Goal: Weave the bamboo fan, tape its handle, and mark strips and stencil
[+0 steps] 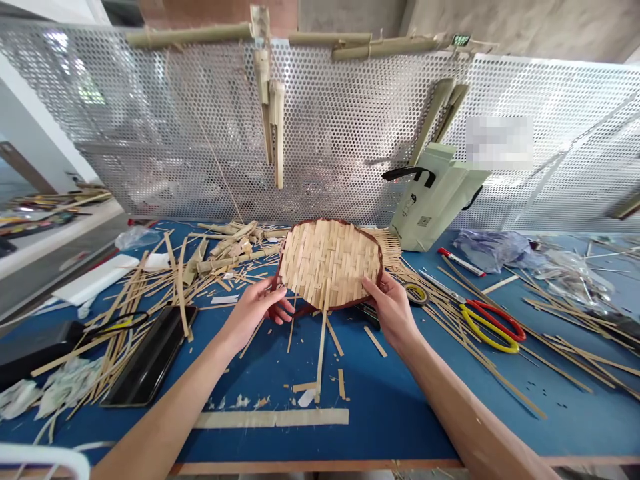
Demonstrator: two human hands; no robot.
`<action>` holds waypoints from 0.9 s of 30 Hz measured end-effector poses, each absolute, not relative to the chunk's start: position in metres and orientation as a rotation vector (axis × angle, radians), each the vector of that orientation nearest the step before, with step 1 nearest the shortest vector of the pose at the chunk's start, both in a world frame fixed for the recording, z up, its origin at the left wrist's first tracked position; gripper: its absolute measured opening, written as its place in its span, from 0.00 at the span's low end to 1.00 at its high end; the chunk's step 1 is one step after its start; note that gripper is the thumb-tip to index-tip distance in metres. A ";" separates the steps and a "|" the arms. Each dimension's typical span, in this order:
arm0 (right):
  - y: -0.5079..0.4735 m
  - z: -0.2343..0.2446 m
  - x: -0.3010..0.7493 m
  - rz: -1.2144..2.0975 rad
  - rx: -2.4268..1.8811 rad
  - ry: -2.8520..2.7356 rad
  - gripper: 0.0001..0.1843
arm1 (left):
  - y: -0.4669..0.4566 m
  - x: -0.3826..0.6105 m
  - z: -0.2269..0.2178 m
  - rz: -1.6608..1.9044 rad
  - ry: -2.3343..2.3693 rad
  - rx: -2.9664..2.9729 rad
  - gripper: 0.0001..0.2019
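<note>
Woven piece: an oval mat of pale flat bamboo slats [330,263], plaited in a tight criss-cross weave and edged with a thin dark red-brown rim, is tilting up toward the camera at the centre of the frame. Its lower edge is hanging just above the matte blue table top [400,407].
Loose end: one long straight slat [321,353] is trailing from the mat's lower edge down onto the table.
Left hand: the left hand [255,310] is clamping the mat's lower left rim, thumb pressing on the weave face and the other fingers curling together under the edge.
Right hand: the right hand [393,310] is gripping the lower right rim the same way, thumb lying on the slats and fingers folding behind.
Left of the frame: a tangled heap of thin splintery bamboo strips [150,287] is spreading across the table, some lying over a glossy black rectangular tray [150,363].
Right of the frame: scissors with looped red and yellow handles [493,325] are lying among more long strips, well apart from the right hand.
Beside the right hand: a small round roll of yellow tape [416,292] is lying flat, just beside the fingers.
Lower centre: a broad flat pale strip [273,418] is lying crosswise near the table's front edge.
Behind the mat: a pale green paper bag with a black handle [435,197] is leaning against a silver perforated metal screen [150,133] that is running across the top of the frame.
</note>
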State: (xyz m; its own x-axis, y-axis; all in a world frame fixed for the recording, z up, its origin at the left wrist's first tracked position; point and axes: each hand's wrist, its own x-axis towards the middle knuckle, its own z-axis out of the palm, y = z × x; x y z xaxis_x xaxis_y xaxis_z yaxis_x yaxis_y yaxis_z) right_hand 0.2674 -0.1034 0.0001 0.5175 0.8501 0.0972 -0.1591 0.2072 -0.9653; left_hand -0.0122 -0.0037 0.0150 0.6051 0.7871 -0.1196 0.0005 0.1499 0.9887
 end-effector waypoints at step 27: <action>-0.103 0.005 0.230 0.850 -1.098 -0.745 0.30 | -0.033 0.015 0.004 0.271 0.673 1.583 0.37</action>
State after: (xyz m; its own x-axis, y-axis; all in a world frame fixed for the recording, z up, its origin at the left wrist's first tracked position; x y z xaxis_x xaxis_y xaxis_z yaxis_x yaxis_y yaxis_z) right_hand 0.2297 -0.1029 0.0053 0.4833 0.8703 0.0951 -0.2084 0.2198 -0.9530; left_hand 0.0147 -0.0331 0.0039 0.7967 0.5647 -0.2154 0.2577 0.0050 0.9662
